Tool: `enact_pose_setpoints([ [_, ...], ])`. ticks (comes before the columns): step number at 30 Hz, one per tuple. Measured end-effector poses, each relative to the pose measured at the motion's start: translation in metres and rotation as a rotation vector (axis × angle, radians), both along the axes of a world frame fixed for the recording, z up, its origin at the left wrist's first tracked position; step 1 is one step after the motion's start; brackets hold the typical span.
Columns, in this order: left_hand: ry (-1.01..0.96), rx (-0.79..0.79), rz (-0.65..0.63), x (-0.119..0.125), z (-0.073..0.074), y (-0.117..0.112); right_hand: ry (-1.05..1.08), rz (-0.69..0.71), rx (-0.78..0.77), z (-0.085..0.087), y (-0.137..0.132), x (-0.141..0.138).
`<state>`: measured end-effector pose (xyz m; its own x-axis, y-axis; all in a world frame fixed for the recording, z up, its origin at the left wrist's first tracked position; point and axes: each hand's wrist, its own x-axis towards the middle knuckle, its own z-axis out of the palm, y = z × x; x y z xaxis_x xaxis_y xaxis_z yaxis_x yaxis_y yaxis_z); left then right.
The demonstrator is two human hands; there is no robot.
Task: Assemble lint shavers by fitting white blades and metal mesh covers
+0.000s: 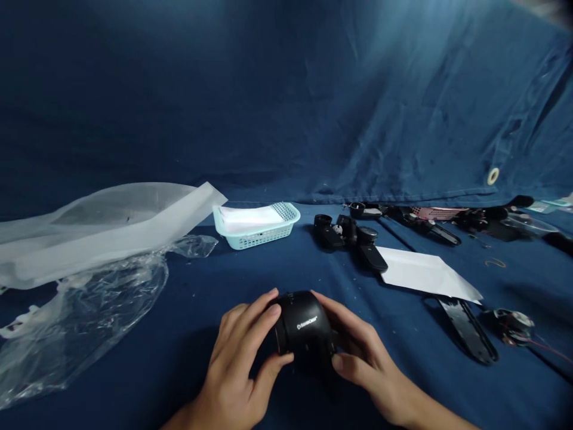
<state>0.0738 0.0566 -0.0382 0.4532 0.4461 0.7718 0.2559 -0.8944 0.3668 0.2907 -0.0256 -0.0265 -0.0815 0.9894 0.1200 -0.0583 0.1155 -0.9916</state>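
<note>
Here both hands close around a black rounded device [304,325] with small white lettering on its side, held low over the blue cloth [179,334] at the near middle of the table. The left hand [239,358] wraps it from the left, fingers curled over the top and the thumb pressed under its lower edge; the right hand [362,352] grips it from the right, fingers bent along its side and thumb tucked below. Whether the device rests on the cloth or is lifted just off it I cannot tell. Behind it, well apart, stands a pale green mesh basket [268,234] with white sheets inside. To the left lies a white plastic bag [107,230] on top of crumpled clear film [85,316]. To the right of the basket sit several black parts [344,234], then a white sheet of paper [425,273], and near it a flat black strip [468,328] and a small round part with thin wires [513,325].
</note>
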Motion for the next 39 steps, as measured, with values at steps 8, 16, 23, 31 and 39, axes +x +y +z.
enact_pose_setpoints([
  [8,-0.007,0.053,0.021,0.002,0.002,-0.002,-0.135,-0.056,0.040,-0.012,-0.004,0.004],
  [16,-0.034,0.109,0.038,0.003,0.004,-0.004,-0.229,-0.123,0.077,-0.017,-0.005,0.003],
  [23,-0.063,0.206,0.022,0.003,0.005,-0.006,-0.271,-0.160,0.139,-0.022,-0.008,0.004],
  [31,-0.011,-0.015,0.046,0.003,0.001,0.000,-0.129,-0.157,-0.059,-0.005,-0.006,-0.002],
  [39,0.112,-0.182,0.083,0.004,-0.002,0.007,0.116,-0.113,-0.240,0.021,0.008,-0.012],
])
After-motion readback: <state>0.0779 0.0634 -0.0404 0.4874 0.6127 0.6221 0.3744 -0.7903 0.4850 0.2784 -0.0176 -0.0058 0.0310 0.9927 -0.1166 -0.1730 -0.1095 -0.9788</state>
